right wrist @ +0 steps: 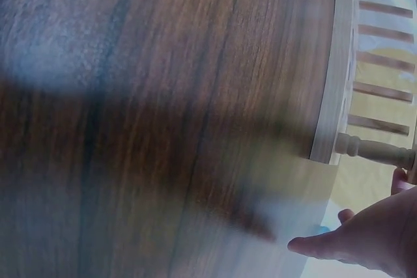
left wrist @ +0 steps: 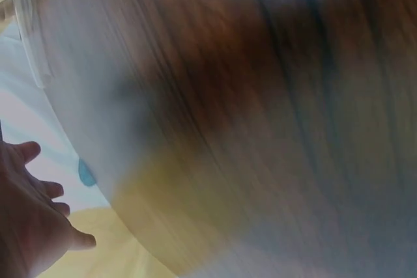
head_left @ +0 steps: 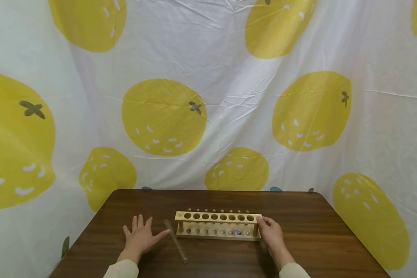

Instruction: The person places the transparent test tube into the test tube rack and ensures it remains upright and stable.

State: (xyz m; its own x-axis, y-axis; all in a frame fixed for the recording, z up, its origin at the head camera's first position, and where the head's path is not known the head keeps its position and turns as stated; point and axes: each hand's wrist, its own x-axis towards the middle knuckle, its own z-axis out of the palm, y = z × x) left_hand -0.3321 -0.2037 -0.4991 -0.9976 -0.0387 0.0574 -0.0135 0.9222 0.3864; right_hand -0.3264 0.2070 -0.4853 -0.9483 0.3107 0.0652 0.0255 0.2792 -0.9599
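Note:
A wooden test tube rack (head_left: 218,217) stands upright on the table, with a row of round holes along its top board. My right hand (head_left: 272,235) grips the rack's right end, the thumb at the end of the top board. In the right wrist view this hand (right wrist: 371,236) is beside the rack's turned post (right wrist: 374,150). A clear glass test tube (head_left: 176,242) lies slantwise on the table, left of the rack. Fingers spread, my left hand (head_left: 140,237) is beside the tube, its thumb tip close to the glass; whether they touch I cannot tell.
The dark wood table (head_left: 319,231) has rounded far corners. Behind it hangs a white cloth (head_left: 180,46) printed with yellow fruit. Several pegs rise along the rack's rear side. Glossy reflections cover much of the tabletop in both wrist views.

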